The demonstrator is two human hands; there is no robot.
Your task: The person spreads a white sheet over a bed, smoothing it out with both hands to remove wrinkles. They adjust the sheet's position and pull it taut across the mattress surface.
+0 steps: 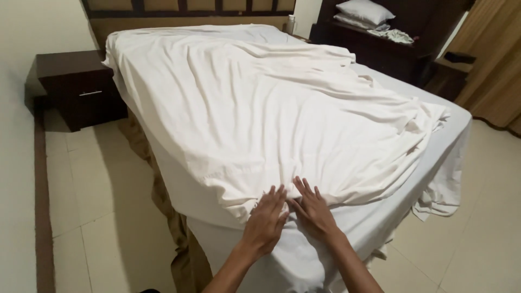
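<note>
Both hands lie flat, fingers spread, gripping nothing; left hand (pixel 264 221) and right hand (pixel 313 210) press the sheet (pixel 260 119).

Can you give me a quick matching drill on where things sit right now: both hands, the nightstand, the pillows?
Things:
1. left hand
2. right hand
3. nightstand
4. pillows

Places:
A. on the dark shelf, top right
B. flat on the sheet at the bed's near corner, left of the other hand
C. on the floor, left of the bed
D. flat on the sheet's hem, fingers spread, right of the other hand

Pairs: 1-B, 2-D, 3-C, 4-A
</note>
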